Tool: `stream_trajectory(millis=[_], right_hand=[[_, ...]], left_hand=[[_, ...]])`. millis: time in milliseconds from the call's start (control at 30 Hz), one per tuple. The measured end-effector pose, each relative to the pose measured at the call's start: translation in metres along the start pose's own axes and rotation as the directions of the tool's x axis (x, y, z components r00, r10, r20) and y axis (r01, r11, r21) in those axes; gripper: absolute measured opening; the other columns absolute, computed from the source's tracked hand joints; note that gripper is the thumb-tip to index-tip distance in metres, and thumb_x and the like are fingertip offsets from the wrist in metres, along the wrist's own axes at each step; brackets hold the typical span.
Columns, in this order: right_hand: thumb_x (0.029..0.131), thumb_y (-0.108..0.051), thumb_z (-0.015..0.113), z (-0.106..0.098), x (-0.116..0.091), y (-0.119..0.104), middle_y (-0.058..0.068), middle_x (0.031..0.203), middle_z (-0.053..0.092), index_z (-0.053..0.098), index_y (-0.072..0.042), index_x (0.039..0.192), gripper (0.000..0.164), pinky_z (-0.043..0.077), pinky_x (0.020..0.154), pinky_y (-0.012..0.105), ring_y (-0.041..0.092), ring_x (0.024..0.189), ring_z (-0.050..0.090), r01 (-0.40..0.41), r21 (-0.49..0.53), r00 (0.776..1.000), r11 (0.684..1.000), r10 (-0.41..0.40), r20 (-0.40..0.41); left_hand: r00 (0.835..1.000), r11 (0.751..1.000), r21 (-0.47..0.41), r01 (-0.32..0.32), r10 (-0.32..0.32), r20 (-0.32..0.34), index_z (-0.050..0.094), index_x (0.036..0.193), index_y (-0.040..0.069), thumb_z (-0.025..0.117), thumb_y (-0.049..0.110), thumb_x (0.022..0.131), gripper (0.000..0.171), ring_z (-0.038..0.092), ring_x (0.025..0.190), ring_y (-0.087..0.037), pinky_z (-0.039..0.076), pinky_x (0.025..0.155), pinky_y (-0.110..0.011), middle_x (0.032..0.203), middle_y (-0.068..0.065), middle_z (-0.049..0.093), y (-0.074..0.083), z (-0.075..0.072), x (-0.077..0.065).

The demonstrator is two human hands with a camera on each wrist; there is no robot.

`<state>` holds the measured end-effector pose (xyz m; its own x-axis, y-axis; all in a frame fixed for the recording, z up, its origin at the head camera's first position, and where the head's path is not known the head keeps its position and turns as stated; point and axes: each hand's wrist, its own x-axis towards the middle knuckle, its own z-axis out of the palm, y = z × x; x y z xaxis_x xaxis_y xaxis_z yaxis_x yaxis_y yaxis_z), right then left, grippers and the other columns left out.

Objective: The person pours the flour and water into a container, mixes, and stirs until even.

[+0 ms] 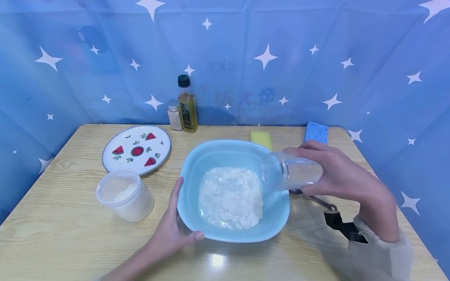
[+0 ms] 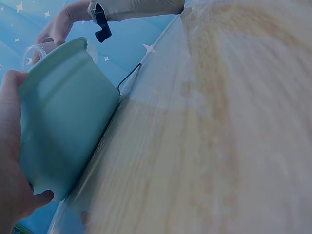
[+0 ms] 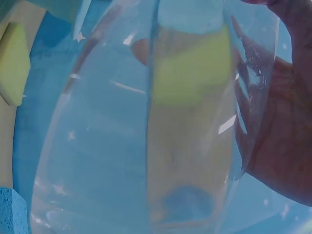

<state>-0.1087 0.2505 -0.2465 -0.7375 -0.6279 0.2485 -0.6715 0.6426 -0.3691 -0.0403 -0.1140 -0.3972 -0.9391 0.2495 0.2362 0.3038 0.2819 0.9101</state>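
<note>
A light blue basin on the wooden table holds white, lumpy, floury stuff with clear liquid. My left hand holds the basin by its near left corner, thumb at the front rim and fingers along the left wall. In the left wrist view that hand spans the basin's outer wall. Over the basin's right rim, my right hand grips a clear cup tipped on its side, mouth toward the basin. Close up in the right wrist view, the see-through cup looks free of solid contents.
Left of the basin stands a translucent tub with white powder inside. Behind it lies a watermelon-patterned plate. An oil bottle and a small shaker stand at the back, with a yellow sponge and a blue sponge farther right.
</note>
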Motion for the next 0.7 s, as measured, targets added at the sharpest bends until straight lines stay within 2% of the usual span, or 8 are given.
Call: stream_trajectory(millis=[100, 233, 367, 567, 700], right_hand=[[0.057, -0.01, 0.084, 0.0013, 0.0019, -0.0015, -0.008, 0.104, 0.052, 0.056, -0.015, 0.128, 0.076, 0.044, 0.064, 0.024, 0.007, 0.083, 0.047, 0.025, 0.0, 1.0, 1.0, -0.025, -0.012], [0.059, -0.013, 0.085, 0.0015, 0.0022, -0.0043, -0.01, 0.105, 0.051, 0.057, -0.017, 0.129, 0.075, 0.044, 0.066, 0.025, 0.006, 0.085, 0.048, 0.011, -0.022, 1.0, 1.0, -0.012, -0.015], [0.056, -0.011, 0.085, 0.0011, 0.0014, -0.0067, -0.011, 0.105, 0.051, 0.057, -0.017, 0.127, 0.076, 0.044, 0.065, 0.025, 0.006, 0.085, 0.048, -0.006, -0.02, 1.0, 1.0, 0.006, -0.021], [0.055, -0.007, 0.083, -0.0006, 0.0006, -0.0052, -0.012, 0.105, 0.051, 0.056, -0.018, 0.128, 0.078, 0.043, 0.065, 0.024, 0.005, 0.083, 0.047, 0.02, -0.003, 1.0, 1.0, -0.02, -0.024], [0.055, -0.005, 0.081, -0.0025, -0.0008, -0.0001, -0.01, 0.106, 0.05, 0.055, -0.017, 0.13, 0.08, 0.044, 0.064, 0.024, 0.008, 0.08, 0.048, 0.006, 0.027, 1.0, 1.0, -0.006, -0.019]], left_hand=[[1.0, 1.0, 0.001, 0.0, 0.0, 0.003, -0.003, 0.15, 0.026, 0.084, 0.027, 0.063, 0.123, 0.038, 0.127, -0.026, 0.029, 0.1, -0.05, 0.151, -0.005, 0.019, 0.0004, -0.0003, 0.0], [1.0, 1.0, 0.001, 0.006, -0.006, 0.005, -0.003, 0.15, 0.027, 0.084, 0.027, 0.063, 0.123, 0.037, 0.128, -0.025, 0.03, 0.1, -0.049, 0.152, -0.004, 0.017, 0.0014, -0.0003, 0.0007], [1.0, 1.0, -0.01, 0.002, -0.002, 0.01, -0.002, 0.15, 0.027, 0.085, 0.025, 0.064, 0.123, 0.037, 0.128, -0.027, 0.03, 0.1, -0.046, 0.152, -0.005, 0.017, 0.0019, -0.0005, 0.0012], [1.0, 1.0, -0.025, -0.005, 0.005, 0.014, -0.003, 0.15, 0.026, 0.084, 0.023, 0.064, 0.122, 0.039, 0.126, -0.027, 0.032, 0.101, -0.035, 0.151, -0.005, 0.019, 0.0001, -0.0002, 0.0008], [0.999, 0.998, -0.062, -0.023, 0.024, 0.022, -0.003, 0.15, 0.025, 0.084, 0.021, 0.063, 0.123, 0.04, 0.125, -0.027, 0.031, 0.102, -0.03, 0.15, -0.007, 0.022, -0.0005, -0.0004, 0.0001]])
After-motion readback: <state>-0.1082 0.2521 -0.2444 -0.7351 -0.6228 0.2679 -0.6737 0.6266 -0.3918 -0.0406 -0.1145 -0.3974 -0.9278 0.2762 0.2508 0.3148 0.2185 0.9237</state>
